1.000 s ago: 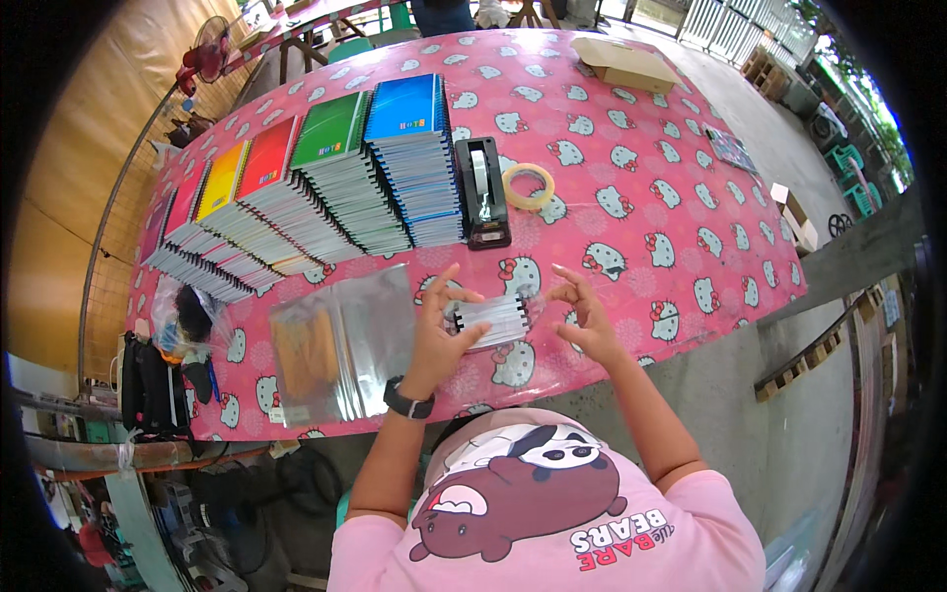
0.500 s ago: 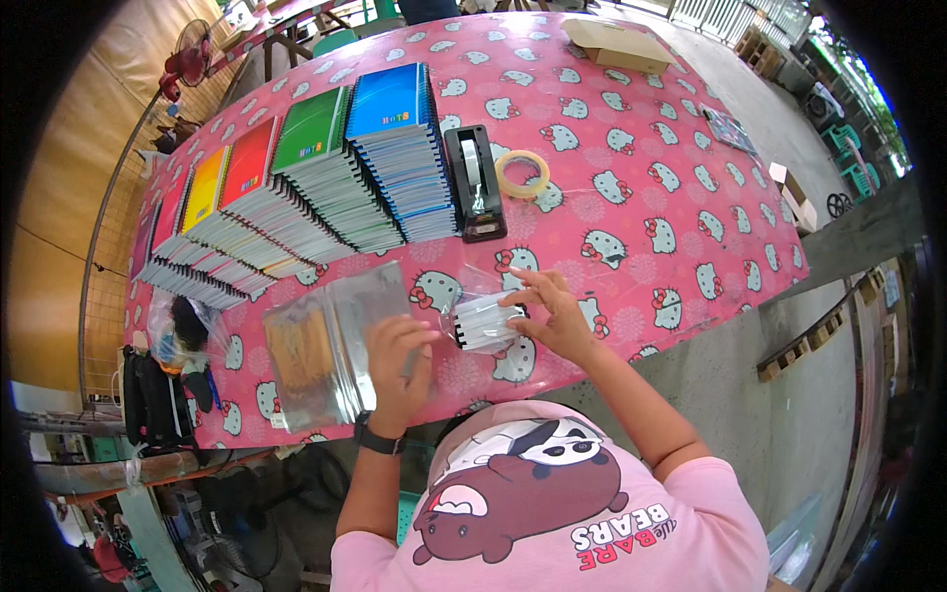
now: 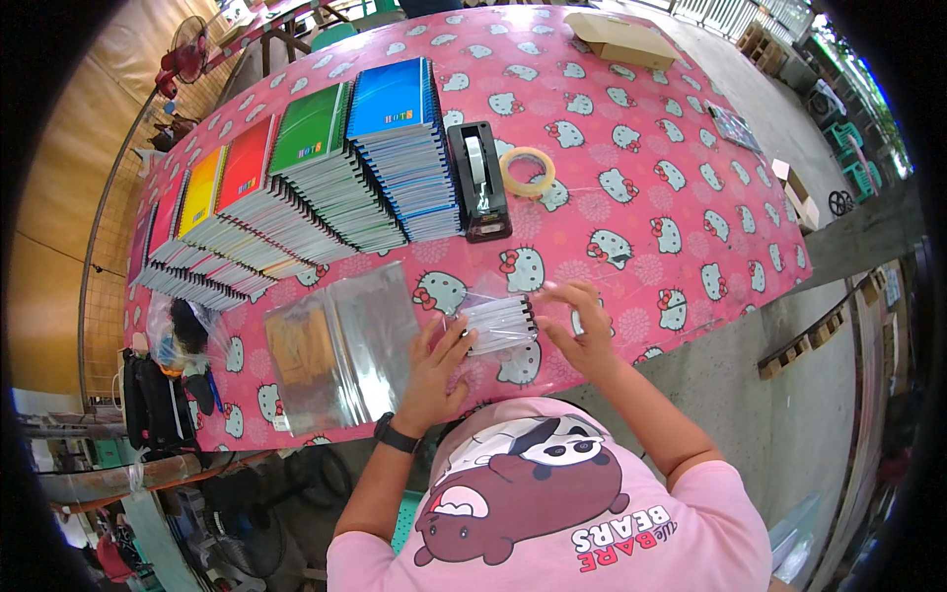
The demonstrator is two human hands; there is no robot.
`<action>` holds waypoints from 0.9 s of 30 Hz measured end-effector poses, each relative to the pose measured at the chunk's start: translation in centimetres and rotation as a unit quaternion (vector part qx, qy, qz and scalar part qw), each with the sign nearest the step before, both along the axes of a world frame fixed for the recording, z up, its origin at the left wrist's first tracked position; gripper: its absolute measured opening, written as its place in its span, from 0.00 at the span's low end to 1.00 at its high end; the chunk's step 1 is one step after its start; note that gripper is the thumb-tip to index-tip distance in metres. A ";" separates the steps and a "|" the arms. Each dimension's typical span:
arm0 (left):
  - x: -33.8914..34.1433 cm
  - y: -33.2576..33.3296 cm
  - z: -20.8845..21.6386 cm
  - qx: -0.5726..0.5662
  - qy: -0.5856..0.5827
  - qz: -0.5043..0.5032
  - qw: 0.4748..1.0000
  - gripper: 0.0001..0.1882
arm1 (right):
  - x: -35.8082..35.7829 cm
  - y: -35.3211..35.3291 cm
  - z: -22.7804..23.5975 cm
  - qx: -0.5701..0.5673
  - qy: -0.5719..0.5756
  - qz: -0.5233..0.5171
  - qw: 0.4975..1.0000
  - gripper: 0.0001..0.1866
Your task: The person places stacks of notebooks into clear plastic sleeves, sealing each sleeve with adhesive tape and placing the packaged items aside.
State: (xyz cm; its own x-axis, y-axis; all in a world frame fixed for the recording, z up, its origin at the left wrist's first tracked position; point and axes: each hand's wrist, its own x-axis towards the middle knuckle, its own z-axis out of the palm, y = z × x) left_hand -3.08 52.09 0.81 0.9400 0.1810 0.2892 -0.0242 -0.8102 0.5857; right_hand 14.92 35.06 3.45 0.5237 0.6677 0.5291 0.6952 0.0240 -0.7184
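Observation:
A small stack of spiral notebooks (image 3: 499, 326) in clear plastic wrap lies before me near the table's front edge, its white page edges and black coil ends facing up. My left hand (image 3: 434, 373), with a dark watch at the wrist, rests its outstretched fingertips against the stack's left end. At the right end is my right hand (image 3: 584, 333), thumb and fingers spread apart beside the coils. Whether its fingertips touch the thin film cannot be made out. Left of my left hand lies a pile of clear plastic bags (image 3: 360, 335).
Stacks of spiral notebooks with blue (image 3: 390, 99), green (image 3: 311, 128), red (image 3: 247, 163), yellow (image 3: 202, 192) and pink covers stand at the back left. Beside them are a black tape dispenser (image 3: 478, 187) and a tape roll (image 3: 527, 172). A cardboard box (image 3: 623, 41) sits at the far edge.
My left hand has moved right onto the wrapped stack's left end. The right hand has drawn back rightward from the top of the stack to its right end, fingers spread.

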 end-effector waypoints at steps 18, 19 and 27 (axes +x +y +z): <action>-0.2 0.8 -0.4 0.012 0.006 -0.027 1.000 0.37 | 2.2 0.2 1.5 -0.276 -0.124 0.266 0.915 0.39; -0.2 1.0 -0.4 0.021 0.010 -0.028 0.999 0.38 | 2.2 0.2 1.6 -0.281 -0.128 0.268 0.913 0.39; 1.9 1.4 1.2 0.045 0.053 -0.087 0.994 0.42 | 2.2 0.9 1.0 -0.282 -0.097 0.290 0.910 0.35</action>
State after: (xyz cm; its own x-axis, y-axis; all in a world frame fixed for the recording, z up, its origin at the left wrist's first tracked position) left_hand -1.21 53.46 2.00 0.9808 -0.0099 0.1949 -0.1113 -0.8485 0.5173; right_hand 17.15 35.98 4.48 -0.0694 0.9956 0.0628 0.7985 0.0931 -0.5947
